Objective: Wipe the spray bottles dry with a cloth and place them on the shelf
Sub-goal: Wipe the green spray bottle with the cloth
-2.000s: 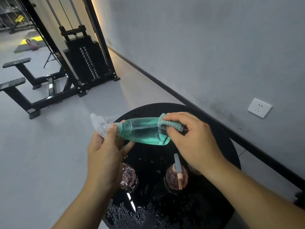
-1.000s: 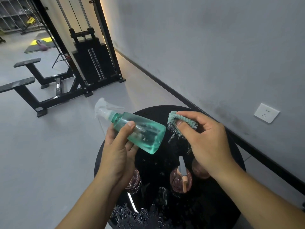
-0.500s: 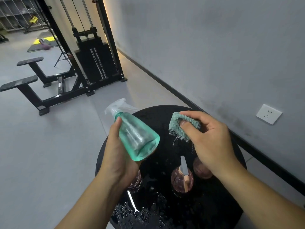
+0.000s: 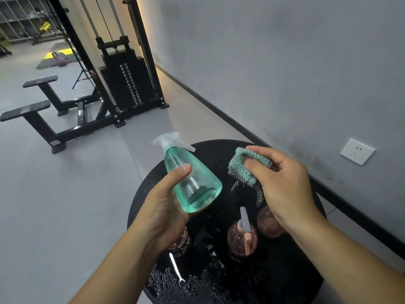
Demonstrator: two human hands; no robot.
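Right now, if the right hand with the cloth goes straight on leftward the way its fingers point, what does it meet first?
Probably the translucent green spray bottle that the left hand grips; the right hand and its teal cloth look level with it, though depth is unclear.

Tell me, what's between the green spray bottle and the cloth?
Nothing. In the head view, only the wet black round table shows below the gap between the green spray bottle and the cloth.

No legible text, labels, brands or numbers anywhere in view.
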